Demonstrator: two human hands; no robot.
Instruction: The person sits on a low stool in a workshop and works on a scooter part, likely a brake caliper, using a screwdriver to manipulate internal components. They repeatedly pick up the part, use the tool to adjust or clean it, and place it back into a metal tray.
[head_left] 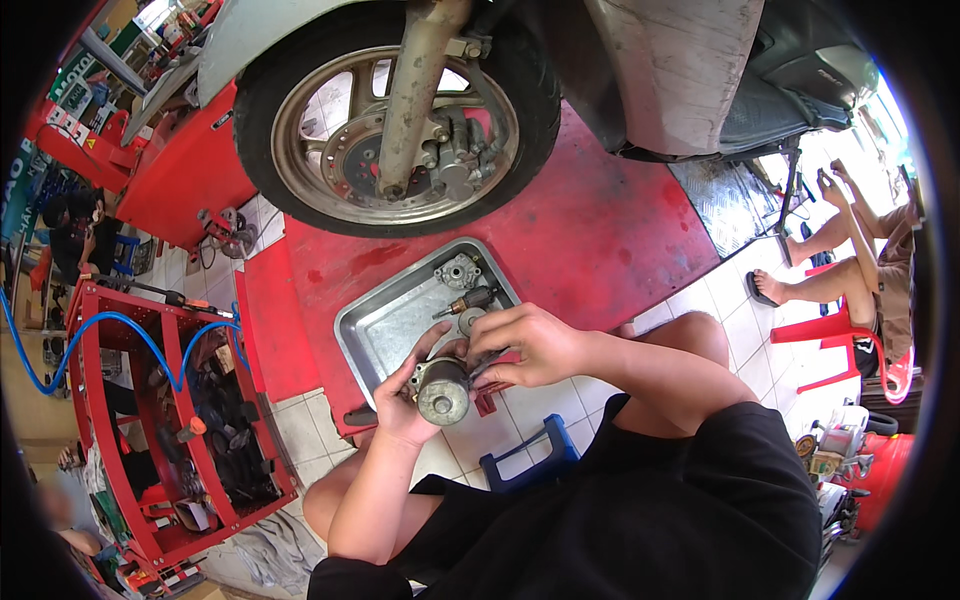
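**Small motor held over the tray, loose parts waiting below**

Black shorts and a bent knee fill the bottom of the view, and just above them both hands meet over the tiled floor. Left hand [405, 395] is cupped and closed around the body of a small grey cylindrical motor [441, 390], its round end cap facing up at us. Right hand [525, 345] comes in from the other side, fingers curled onto the top of the same part; whether it pinches something small there, I cannot tell.

Risk one, as I judge it: the part hangs right at the near edge of the metal tray [385, 325], half over a blue step stool [530, 460]. A slip sends it to the tiles, not the tray.

Further up, a round cover plate [458, 271] and a short shaft piece [472, 299] lie loose in the tray, close enough to be knocked.

Beyond, the scooter's front wheel [395, 120] stands on the red lift platform [600, 230], just behind the tray. A bump could shove the tray off its edge.
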